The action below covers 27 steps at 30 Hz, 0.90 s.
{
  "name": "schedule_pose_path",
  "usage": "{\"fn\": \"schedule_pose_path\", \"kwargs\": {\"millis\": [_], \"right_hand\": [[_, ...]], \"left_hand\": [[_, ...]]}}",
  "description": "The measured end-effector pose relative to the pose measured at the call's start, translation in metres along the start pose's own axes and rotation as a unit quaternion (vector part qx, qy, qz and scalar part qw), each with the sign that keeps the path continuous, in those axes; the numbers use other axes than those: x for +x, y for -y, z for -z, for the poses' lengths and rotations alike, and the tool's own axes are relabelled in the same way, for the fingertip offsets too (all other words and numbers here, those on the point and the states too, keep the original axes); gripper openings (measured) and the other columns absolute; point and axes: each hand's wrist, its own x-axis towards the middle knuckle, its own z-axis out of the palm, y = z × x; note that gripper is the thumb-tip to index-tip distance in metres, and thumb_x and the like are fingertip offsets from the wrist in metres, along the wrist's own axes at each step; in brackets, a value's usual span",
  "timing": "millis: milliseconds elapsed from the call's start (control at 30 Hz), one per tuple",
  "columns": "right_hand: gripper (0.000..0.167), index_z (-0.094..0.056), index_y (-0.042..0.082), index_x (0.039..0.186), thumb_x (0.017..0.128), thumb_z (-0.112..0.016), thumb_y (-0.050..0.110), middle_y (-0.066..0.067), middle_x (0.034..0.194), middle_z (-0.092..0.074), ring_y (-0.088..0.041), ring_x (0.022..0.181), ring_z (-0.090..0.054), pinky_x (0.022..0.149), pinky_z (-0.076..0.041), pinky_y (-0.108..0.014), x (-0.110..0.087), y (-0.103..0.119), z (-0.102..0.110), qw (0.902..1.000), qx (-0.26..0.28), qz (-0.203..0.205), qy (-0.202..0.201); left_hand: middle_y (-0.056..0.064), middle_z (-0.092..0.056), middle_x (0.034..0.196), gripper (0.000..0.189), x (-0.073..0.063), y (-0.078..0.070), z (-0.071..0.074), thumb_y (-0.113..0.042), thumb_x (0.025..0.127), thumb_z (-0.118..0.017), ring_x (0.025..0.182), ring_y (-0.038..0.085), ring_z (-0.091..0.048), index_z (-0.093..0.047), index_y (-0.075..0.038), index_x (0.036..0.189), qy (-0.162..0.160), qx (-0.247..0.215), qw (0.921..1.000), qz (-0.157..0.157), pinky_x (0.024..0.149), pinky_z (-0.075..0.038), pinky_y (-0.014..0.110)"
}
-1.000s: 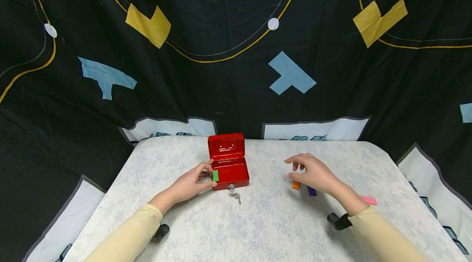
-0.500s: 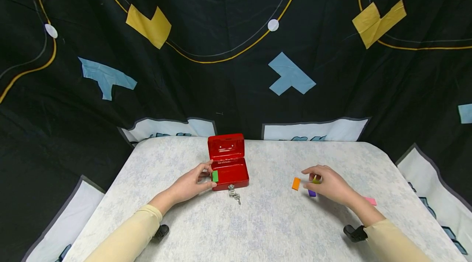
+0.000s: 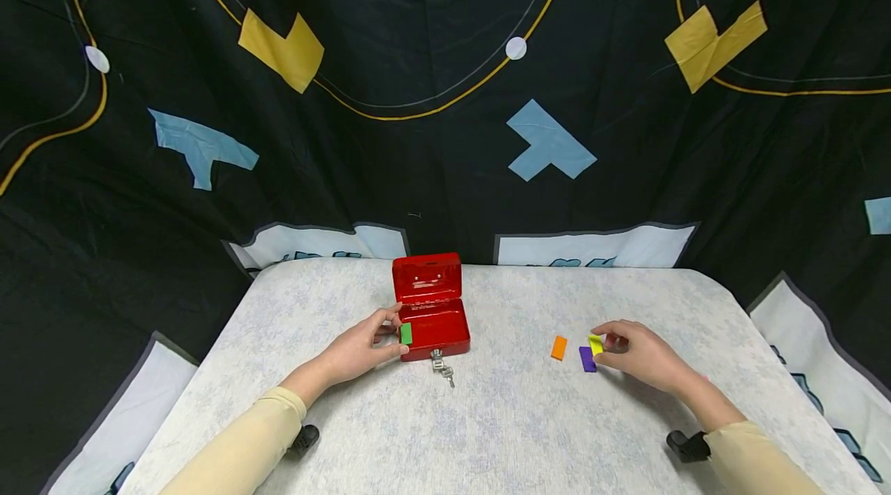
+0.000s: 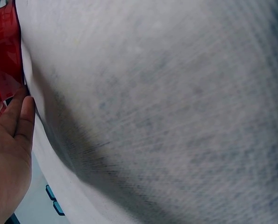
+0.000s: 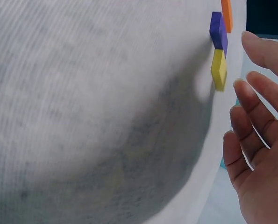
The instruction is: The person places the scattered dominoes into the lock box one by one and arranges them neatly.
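Note:
A red cash box (image 3: 437, 325) stands with its lid (image 3: 427, 278) raised. A green block (image 3: 406, 333) shows at its left end. My left hand (image 3: 356, 345) grips that end, thumb near the front corner and index finger near the hinge; in the left wrist view its fingertips lie against the red wall. My right hand (image 3: 643, 357) hovers around a yellow block (image 5: 218, 70) with thumb and fingers spread; the right wrist view shows them apart from it. Beside the yellow block lie a purple block (image 3: 588, 360) and an orange block (image 3: 558, 348).
A small padlock (image 3: 438, 360) with keys (image 3: 448, 377) hangs at the cash box's front. A pink block is almost wholly hidden behind the right forearm. The white patterned table (image 3: 501, 433) backs onto a black curtain (image 3: 445, 193).
My right hand has moved right and toward me, from over the orange block to the yellow one. The orange, purple and yellow blocks have come into view; the pink one is now covered.

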Motion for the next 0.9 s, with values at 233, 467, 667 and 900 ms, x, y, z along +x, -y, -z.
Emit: {"fn": "schedule_pose_path", "kwargs": {"millis": [233,467,667,900], "right_hand": [[0.053,-0.066,0.005,0.13,0.087,-0.084,0.03,0.0,0.097,-0.061,-0.019,0.09,-0.056,0.075,-0.049,-0.031,0.001,-0.009,0.001,0.9998,0.016,-0.006,0.005],[0.054,-0.065,0.002,0.131,0.086,-0.084,0.026,-0.004,0.098,-0.059,-0.021,0.09,-0.051,0.074,-0.045,-0.03,0.002,-0.014,0.0,0.9995,0.026,-0.006,0.018],[0.052,-0.065,0.003,0.13,0.086,-0.084,0.024,-0.006,0.098,-0.058,-0.023,0.092,-0.05,0.073,-0.045,-0.03,0.003,-0.015,0.0,0.9988,0.041,-0.012,0.023],[0.052,-0.065,0.004,0.131,0.087,-0.083,0.025,-0.005,0.098,-0.057,-0.023,0.091,-0.049,0.072,-0.045,-0.031,0.006,-0.018,-0.001,0.9987,0.041,-0.018,0.024]], "left_hand": [[-0.004,-0.03,0.166,0.045,-0.002,0.0,0.0,-0.046,0.093,-0.074,0.128,0.021,-0.059,-0.053,-0.02,0.122,0.002,0.0,1.0,0.003,0.109,-0.043,0.048],[-0.004,-0.03,0.166,0.044,-0.001,0.001,-0.001,-0.046,0.094,-0.074,0.13,0.021,-0.057,-0.052,-0.02,0.122,0.002,0.001,1.0,0.001,0.11,-0.043,0.047],[-0.005,-0.03,0.166,0.044,-0.001,0.001,-0.001,-0.047,0.093,-0.074,0.13,0.021,-0.057,-0.052,-0.021,0.122,0.001,0.004,1.0,0.004,0.11,-0.044,0.047],[-0.006,-0.03,0.166,0.043,-0.001,-0.001,0.0,-0.045,0.094,-0.074,0.13,0.021,-0.057,-0.053,-0.021,0.121,0.0,0.0,1.0,0.001,0.109,-0.044,0.047]]}}
